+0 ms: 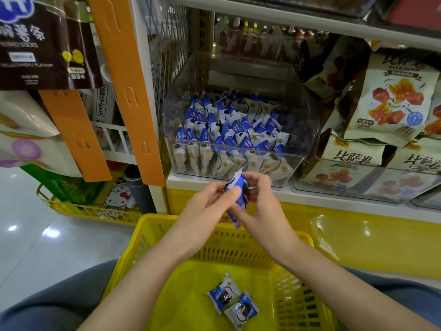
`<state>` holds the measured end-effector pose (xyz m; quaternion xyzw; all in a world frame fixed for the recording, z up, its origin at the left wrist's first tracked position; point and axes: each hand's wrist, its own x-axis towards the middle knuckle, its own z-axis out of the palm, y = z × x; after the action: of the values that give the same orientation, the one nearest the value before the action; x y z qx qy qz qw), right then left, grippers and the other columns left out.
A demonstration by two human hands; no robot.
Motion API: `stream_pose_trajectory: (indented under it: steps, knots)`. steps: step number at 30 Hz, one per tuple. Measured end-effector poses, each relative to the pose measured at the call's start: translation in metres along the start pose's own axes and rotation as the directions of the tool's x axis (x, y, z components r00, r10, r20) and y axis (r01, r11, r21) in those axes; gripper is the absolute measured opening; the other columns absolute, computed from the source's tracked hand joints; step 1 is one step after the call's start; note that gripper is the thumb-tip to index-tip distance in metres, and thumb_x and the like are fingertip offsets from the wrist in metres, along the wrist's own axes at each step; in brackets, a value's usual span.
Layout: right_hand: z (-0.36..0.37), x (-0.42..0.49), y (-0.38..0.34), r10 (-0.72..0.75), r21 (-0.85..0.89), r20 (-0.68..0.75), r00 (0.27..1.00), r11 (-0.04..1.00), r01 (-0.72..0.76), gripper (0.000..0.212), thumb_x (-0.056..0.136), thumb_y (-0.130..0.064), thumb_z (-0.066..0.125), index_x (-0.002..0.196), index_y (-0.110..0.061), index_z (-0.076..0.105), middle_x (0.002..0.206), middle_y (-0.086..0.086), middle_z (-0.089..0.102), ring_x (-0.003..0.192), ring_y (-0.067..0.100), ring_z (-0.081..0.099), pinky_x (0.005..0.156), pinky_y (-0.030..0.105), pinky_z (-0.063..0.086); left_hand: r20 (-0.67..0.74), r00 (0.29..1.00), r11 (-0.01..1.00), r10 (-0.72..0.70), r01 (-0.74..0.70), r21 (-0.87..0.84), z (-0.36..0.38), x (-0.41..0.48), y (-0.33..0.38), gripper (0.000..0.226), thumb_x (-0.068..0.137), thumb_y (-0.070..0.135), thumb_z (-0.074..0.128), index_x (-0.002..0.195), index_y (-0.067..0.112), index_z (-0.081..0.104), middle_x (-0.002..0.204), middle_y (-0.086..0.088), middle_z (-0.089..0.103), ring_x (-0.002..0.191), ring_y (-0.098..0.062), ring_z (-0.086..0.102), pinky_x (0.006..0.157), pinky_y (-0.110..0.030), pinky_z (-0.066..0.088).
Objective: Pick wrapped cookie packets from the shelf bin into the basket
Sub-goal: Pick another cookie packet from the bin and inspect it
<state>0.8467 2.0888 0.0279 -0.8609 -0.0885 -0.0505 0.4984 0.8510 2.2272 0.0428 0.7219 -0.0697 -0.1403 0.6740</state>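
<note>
The held packet (pixel 236 197) is a small blue-and-white wrapper with a dark round cookie printed on it and crimped white ends. It stands nearly on end, its top tip in front of the bin's lower edge and its bottom end just above the basket's far rim. The left hand (pixel 210 206) pinches it from the left with thumb and fingertips, and the right hand (pixel 260 204) pinches it from the right, fingers curled round its edge. Below, the yellow slotted basket (pixel 152 225) holds two loose packets (pixel 223 295) of the same kind, lying flat and touching near its middle. Behind the hands, the clear bin (pixel 305 120) sits on the white shelf ledge (pixel 334 199) and is packed with stocked packets (pixel 229 130), standing in rows at the front and jumbled farther back. Large cream snack bags (pixel 391 101) fill the bin just to the right. Orange hanging strips (pixel 128 87) hang to the left.
</note>
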Motion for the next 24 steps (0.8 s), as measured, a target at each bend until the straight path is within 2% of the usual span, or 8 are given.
stream_pose_trajectory:
  steps: [3, 7, 10, 12, 15, 17, 20, 24]
  knots:
    - [0.0, -0.003, 0.002, -0.102, -0.236, -0.006, 0.995, 0.967, 0.098, 0.063, 0.08, -0.032, 0.067, 0.131, -0.026, 0.029, 0.123, -0.011, 0.045, 0.109, -0.004, 0.047, 0.089, 0.009, 0.044, -0.043, 0.998, 0.998, 0.039, -0.037, 0.055, 0.004, 0.0, -0.001, 0.015, 0.088, 0.033, 0.054, 0.103, 0.029, 0.057, 0.096, 0.005, 0.069, 0.091, -0.008, 0.066, 0.086, -0.034, 0.053]
    - [0.003, -0.003, 0.0, -0.061, -0.203, 0.051, 0.997, 0.977, 0.07, 0.077, 0.072, -0.05, 0.066, 0.134, -0.021, 0.031, 0.116, -0.012, 0.045, 0.101, -0.001, 0.05, 0.086, 0.006, 0.043, -0.154, 0.988, 0.998, 0.032, -0.024, 0.055, 0.003, 0.005, -0.002, 0.024, 0.098, 0.023, 0.038, 0.091, 0.028, 0.06, 0.097, -0.014, 0.069, 0.095, -0.029, 0.064, 0.089, -0.049, 0.049]
    - [0.003, -0.001, -0.004, 0.006, -0.074, 0.108, 0.994, 0.997, 0.002, 0.054, 0.082, -0.046, 0.058, 0.128, -0.027, 0.038, 0.107, -0.007, 0.057, 0.086, 0.002, 0.059, 0.073, 0.015, 0.049, -0.177, 0.984, 0.997, -0.011, -0.003, -0.078, 0.0, 0.006, -0.003, 0.029, 0.099, 0.023, 0.036, 0.09, 0.022, 0.063, 0.091, -0.012, 0.072, 0.082, -0.019, 0.069, 0.072, -0.032, 0.057]
    - [0.001, 0.001, -0.006, 0.014, -0.04, 0.082, 0.997, 0.999, -0.011, 0.037, 0.089, -0.037, 0.054, 0.124, -0.026, 0.046, 0.107, -0.006, 0.06, 0.092, 0.003, 0.058, 0.079, 0.021, 0.05, -0.199, 0.978, 0.98, -0.06, 0.02, -0.196, -0.001, 0.008, -0.004, 0.029, 0.099, 0.025, 0.036, 0.092, 0.02, 0.064, 0.08, -0.003, 0.073, 0.071, -0.011, 0.069, 0.059, -0.022, 0.055]
    - [-0.004, 0.006, -0.012, 0.053, 0.022, 0.063, 0.997, 0.998, -0.055, 0.027, 0.09, -0.028, 0.057, 0.116, -0.024, 0.054, 0.105, -0.003, 0.063, 0.093, 0.006, 0.061, 0.08, 0.026, 0.051, -0.217, 0.966, 0.934, -0.141, 0.057, -0.354, -0.004, 0.011, -0.005, 0.024, 0.097, 0.026, 0.041, 0.099, 0.018, 0.064, 0.078, 0.0, 0.074, 0.071, -0.011, 0.069, 0.06, -0.025, 0.056]
    - [-0.007, 0.009, -0.016, 0.103, 0.132, 0.058, 0.993, 0.985, -0.11, 0.021, 0.087, -0.023, 0.062, 0.107, -0.026, 0.057, 0.098, -0.007, 0.066, 0.085, -0.002, 0.062, 0.072, 0.017, 0.052, -0.214, 0.967, 0.922, -0.14, 0.049, -0.384, -0.003, 0.012, -0.004, 0.023, 0.097, 0.026, 0.043, 0.101, 0.017, 0.064, 0.078, 0.0, 0.074, 0.07, -0.012, 0.069, 0.059, -0.025, 0.056]
    - [-0.013, 0.011, -0.02, 0.23, 0.314, 0.093, 0.969, 0.916, -0.248, 0.017, 0.086, -0.021, 0.062, 0.103, -0.02, 0.06, 0.095, -0.003, 0.069, 0.079, -0.003, 0.065, 0.064, 0.011, 0.049, -0.27, 0.962, 0.971, -0.029, -0.037, -0.234, 0.0, 0.016, -0.001, 0.019, 0.096, 0.022, 0.046, 0.092, 0.019, 0.064, 0.073, 0.002, 0.072, 0.064, -0.007, 0.067, 0.055, -0.02, 0.054]
    - [-0.025, 0.011, -0.026, 0.328, 0.454, 0.341, 0.881, 0.763, -0.46, 0.024, 0.09, -0.023, 0.057, 0.11, -0.01, 0.063, 0.102, 0.011, 0.071, 0.088, 0.018, 0.068, 0.074, 0.025, 0.054, -0.254, 0.947, 0.979, 0.196, -0.176, 0.102, -0.005, 0.019, 0.007, 0.016, 0.093, 0.025, 0.049, 0.087, 0.019, 0.062, 0.074, 0.007, 0.066, 0.065, -0.004, 0.06, 0.059, -0.016, 0.048]
